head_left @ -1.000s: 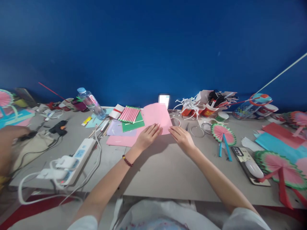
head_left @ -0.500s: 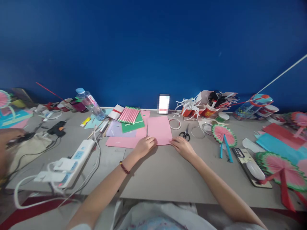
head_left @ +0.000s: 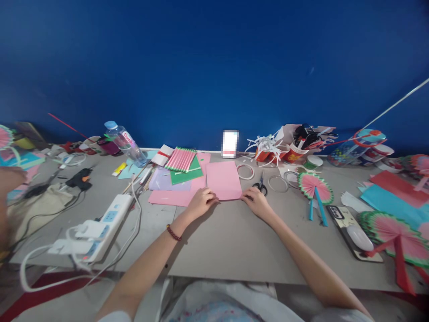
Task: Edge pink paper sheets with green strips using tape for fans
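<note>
A pink sheet of paper (head_left: 223,178) lies on the grey table in front of me. Its near edge shows a narrow band, raised or folded over. My left hand (head_left: 202,202) pinches the near left corner, fingers closed. At the near right corner, my right hand (head_left: 256,200) has its thumb and fingers closed on the same edge. Black-handled scissors (head_left: 260,185) lie just beyond my right hand. Left of the sheet is a pile of coloured paper, with a pleated pink-and-green piece (head_left: 181,159) on a green sheet (head_left: 187,174).
A white power strip (head_left: 112,221) with cables and a tilted plastic bottle (head_left: 125,144) are on the left. Paper fans (head_left: 315,188), a phone with a mouse (head_left: 359,238), and cups of strips (head_left: 296,153) stand right. Another person's hand (head_left: 11,179) is blurred at far left.
A narrow band now shows along the pink sheet's near edge, between my hands. My fingers have closed more tightly at its corners. The other person's hand has shifted left.
</note>
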{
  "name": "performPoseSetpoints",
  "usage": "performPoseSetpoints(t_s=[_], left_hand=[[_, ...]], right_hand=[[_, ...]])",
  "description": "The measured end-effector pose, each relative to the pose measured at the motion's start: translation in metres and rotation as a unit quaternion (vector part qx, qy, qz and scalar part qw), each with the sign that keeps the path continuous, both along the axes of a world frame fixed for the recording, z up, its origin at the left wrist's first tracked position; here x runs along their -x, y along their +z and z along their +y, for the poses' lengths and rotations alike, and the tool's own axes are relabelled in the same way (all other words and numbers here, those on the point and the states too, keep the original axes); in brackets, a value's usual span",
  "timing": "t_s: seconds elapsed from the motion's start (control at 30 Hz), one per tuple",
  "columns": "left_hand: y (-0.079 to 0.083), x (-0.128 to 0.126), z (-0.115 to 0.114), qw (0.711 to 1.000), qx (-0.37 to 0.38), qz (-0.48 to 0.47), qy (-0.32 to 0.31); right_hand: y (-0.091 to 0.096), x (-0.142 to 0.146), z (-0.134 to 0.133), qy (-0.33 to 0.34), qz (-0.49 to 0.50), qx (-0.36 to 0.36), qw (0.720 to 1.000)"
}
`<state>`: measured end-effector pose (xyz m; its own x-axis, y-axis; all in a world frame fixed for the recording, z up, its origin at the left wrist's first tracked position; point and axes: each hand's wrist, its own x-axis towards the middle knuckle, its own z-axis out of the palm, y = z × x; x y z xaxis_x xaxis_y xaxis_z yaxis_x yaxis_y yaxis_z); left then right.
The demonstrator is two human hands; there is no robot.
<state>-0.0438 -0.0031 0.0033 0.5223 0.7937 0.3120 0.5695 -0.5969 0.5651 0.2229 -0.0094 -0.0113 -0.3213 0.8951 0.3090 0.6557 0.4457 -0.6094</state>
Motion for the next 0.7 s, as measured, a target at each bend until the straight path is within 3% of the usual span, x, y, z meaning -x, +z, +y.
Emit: performPoseSetpoints(t_s=[0.2,0.37,0.7], left_hand=[[0.003,-0.003,0.0,0.995,0.076,-0.066,0.027],[0.006,-0.004,-0.002,0.992,0.094,-0.061,0.051],[0.003,-0.006,0.001,0.985,0.135,-0.045,0.093]], right_hand=[[0.02,0.006,0.005,-0.031,-0.038,0.076,0.996],[0.037,0.005,0.014,-0.029,-0.086,0.159,0.983],[0.039,0.008,0.026,-0.05,-0.147,0.204,0.967]])
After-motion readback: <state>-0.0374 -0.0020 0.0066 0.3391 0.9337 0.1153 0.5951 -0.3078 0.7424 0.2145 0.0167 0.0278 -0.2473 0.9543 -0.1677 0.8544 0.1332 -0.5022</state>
